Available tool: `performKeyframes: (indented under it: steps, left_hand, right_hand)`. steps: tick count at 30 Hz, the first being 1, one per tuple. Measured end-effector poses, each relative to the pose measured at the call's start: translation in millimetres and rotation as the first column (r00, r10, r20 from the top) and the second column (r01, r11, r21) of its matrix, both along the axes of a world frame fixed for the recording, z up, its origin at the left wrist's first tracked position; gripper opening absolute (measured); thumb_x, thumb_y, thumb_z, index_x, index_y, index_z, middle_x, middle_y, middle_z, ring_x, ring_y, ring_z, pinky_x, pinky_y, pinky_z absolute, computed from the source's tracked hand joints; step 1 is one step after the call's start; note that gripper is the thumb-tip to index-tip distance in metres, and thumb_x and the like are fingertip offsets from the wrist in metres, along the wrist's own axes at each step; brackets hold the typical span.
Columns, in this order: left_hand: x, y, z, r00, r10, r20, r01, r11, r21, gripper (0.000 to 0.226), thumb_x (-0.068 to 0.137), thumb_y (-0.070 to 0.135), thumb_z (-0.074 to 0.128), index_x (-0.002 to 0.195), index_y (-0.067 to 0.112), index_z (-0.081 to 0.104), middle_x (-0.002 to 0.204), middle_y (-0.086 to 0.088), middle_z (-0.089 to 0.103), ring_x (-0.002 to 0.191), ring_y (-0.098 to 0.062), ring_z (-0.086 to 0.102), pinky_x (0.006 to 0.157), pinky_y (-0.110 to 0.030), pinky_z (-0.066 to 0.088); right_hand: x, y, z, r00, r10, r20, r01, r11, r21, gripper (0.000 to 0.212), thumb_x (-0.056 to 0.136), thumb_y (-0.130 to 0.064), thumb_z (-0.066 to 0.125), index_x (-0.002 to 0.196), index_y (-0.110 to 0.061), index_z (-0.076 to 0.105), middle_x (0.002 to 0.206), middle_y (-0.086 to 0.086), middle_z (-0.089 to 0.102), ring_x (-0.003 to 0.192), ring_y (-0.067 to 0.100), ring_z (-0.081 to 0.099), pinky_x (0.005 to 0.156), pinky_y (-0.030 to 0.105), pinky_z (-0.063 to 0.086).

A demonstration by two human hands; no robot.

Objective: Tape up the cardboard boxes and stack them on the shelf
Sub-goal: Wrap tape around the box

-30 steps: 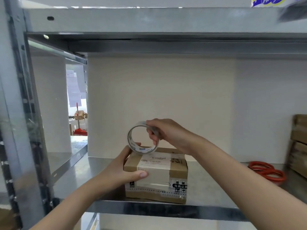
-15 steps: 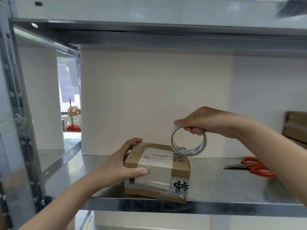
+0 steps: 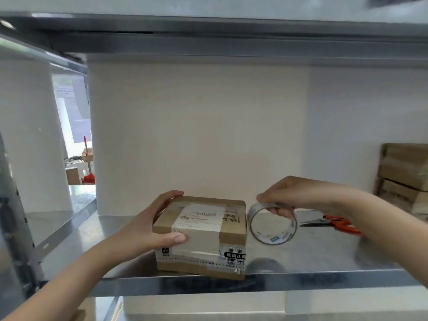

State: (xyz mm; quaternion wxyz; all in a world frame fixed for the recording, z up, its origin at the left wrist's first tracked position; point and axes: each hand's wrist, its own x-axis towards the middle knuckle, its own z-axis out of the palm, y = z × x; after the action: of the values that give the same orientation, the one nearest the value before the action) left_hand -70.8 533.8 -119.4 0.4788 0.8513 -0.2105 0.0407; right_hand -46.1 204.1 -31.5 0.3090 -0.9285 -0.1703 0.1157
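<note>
A small brown cardboard box [image 3: 209, 232] with a white label and clear tape across its top sits near the front edge of the metal shelf [image 3: 312, 258]. My left hand [image 3: 148, 225] grips its left side, thumb on the front face, fingers over the top rear corner. My right hand [image 3: 298, 195] holds a roll of clear tape [image 3: 272, 224] by its upper rim, just right of the box. The roll hangs upright, low over the shelf surface.
Red-handled scissors [image 3: 333, 224] lie on the shelf to the right, partly behind my right forearm. Stacked cardboard boxes [image 3: 405, 179] stand at the far right. The upper shelf [image 3: 208, 26] spans overhead. A cream wall closes the back.
My right hand has carried the tape roll from above the box's top to the right and down beside the box. My left hand has stayed on the box.
</note>
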Motion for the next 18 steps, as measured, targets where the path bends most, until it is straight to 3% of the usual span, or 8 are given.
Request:
performKeyframes:
  steps: [3, 6, 9, 10, 12, 14, 16, 18]
  left_hand:
    - [-3.7, 1.9, 4.8, 0.999, -0.028, -0.030, 0.030, 0.998, 0.059, 0.109, 0.045, 0.083, 0.077, 0.140, 0.053, 0.032, 0.122, 0.040, 0.053, 0.116, 0.009, 0.055, 0.094, -0.021, 0.053]
    - [-12.8, 3.1, 24.2, 0.998, -0.053, -0.020, 0.056, 0.968, 0.244, 0.098, 0.051, 0.090, 0.065, 0.139, 0.067, 0.028, 0.134, 0.050, 0.036, 0.125, 0.021, 0.039, 0.093, -0.005, 0.042]
    - [-28.3, -8.6, 57.8, 0.982, -0.116, 0.149, 0.014, 0.833, 0.552, 0.073, 0.067, 0.091, 0.044, 0.135, 0.078, 0.020, 0.150, 0.051, -0.004, 0.142, 0.020, -0.001, 0.112, -0.014, 0.017]
    - [-33.9, -18.9, 67.5, 0.968, -0.160, 0.191, 0.011, 0.793, 0.610, 0.069, 0.071, 0.090, 0.039, 0.135, 0.078, 0.018, 0.151, 0.050, -0.008, 0.142, 0.021, -0.008, 0.115, -0.019, 0.010]
    - [-35.8, -47.3, 79.1, 0.940, -0.250, 0.231, 0.022, 0.722, 0.692, 0.067, 0.079, 0.089, 0.034, 0.140, 0.074, 0.012, 0.148, 0.053, -0.008, 0.138, 0.025, -0.012, 0.114, -0.013, 0.000]
    - [-24.9, -77.0, 77.7, 0.928, -0.322, 0.187, 0.075, 0.653, 0.754, 0.078, 0.083, 0.082, 0.039, 0.150, 0.061, 0.005, 0.151, 0.048, -0.011, 0.134, 0.028, -0.018, 0.113, -0.008, -0.007]
    - [-6.1, -93.7, 68.1, 0.944, -0.321, 0.071, 0.135, 0.575, 0.807, 0.091, 0.085, 0.078, 0.044, 0.155, 0.048, -0.008, 0.152, 0.037, -0.022, 0.128, 0.028, -0.028, 0.116, -0.013, -0.011]
    - [11.0, -93.6, 63.6, 0.960, -0.271, -0.071, 0.219, 0.568, 0.793, 0.095, 0.085, 0.079, 0.044, 0.154, 0.048, -0.013, 0.148, 0.038, -0.023, 0.128, 0.025, -0.027, 0.116, -0.017, -0.008]
  right_hand:
    - [-6.0, 3.7, -13.0, 0.998, 0.015, 0.055, -0.012, 0.999, -0.052, 0.040, 0.095, -0.044, 0.056, 0.066, -0.018, 0.060, 0.058, -0.001, 0.053, 0.055, 0.012, 0.045, 0.079, 0.027, 0.048]
    - [-6.2, 9.7, -25.3, 0.989, 0.030, 0.147, -0.023, 0.998, -0.051, 0.041, 0.094, -0.043, 0.058, 0.062, -0.018, 0.060, 0.053, -0.005, 0.050, 0.053, 0.012, 0.043, 0.061, 0.023, 0.039]
    - [-1.4, 15.1, -31.0, 0.974, 0.051, 0.220, -0.037, 0.997, -0.067, 0.042, 0.094, -0.043, 0.059, 0.059, -0.021, 0.063, 0.049, -0.010, 0.047, 0.051, 0.012, 0.040, 0.054, 0.024, 0.034]
    - [-0.4, 17.3, -31.7, 0.973, 0.055, 0.223, -0.043, 0.997, -0.061, 0.042, 0.094, -0.043, 0.059, 0.059, -0.022, 0.063, 0.048, -0.010, 0.047, 0.050, 0.012, 0.039, 0.052, 0.024, 0.032]
    - [0.7, 21.3, -31.2, 0.972, 0.055, 0.230, -0.045, 0.998, -0.048, 0.040, 0.094, -0.042, 0.060, 0.059, -0.022, 0.065, 0.045, -0.012, 0.047, 0.045, 0.009, 0.037, 0.047, 0.019, 0.030]
    - [0.5, 23.6, -30.0, 0.967, 0.059, 0.247, -0.048, 0.998, -0.050, 0.039, 0.094, -0.041, 0.060, 0.060, -0.022, 0.066, 0.045, -0.012, 0.049, 0.043, 0.006, 0.038, 0.044, 0.016, 0.030]
    - [0.0, 21.6, -30.0, 0.962, 0.048, 0.268, -0.039, 0.998, -0.040, 0.039, 0.095, -0.041, 0.058, 0.063, -0.021, 0.067, 0.050, -0.008, 0.048, 0.046, 0.009, 0.040, 0.047, 0.019, 0.032]
    - [-1.5, 14.5, -31.2, 0.960, 0.009, 0.280, -0.010, 1.000, 0.003, 0.043, 0.097, -0.043, 0.052, 0.063, -0.021, 0.064, 0.054, -0.005, 0.048, 0.051, 0.012, 0.041, 0.053, 0.025, 0.034]
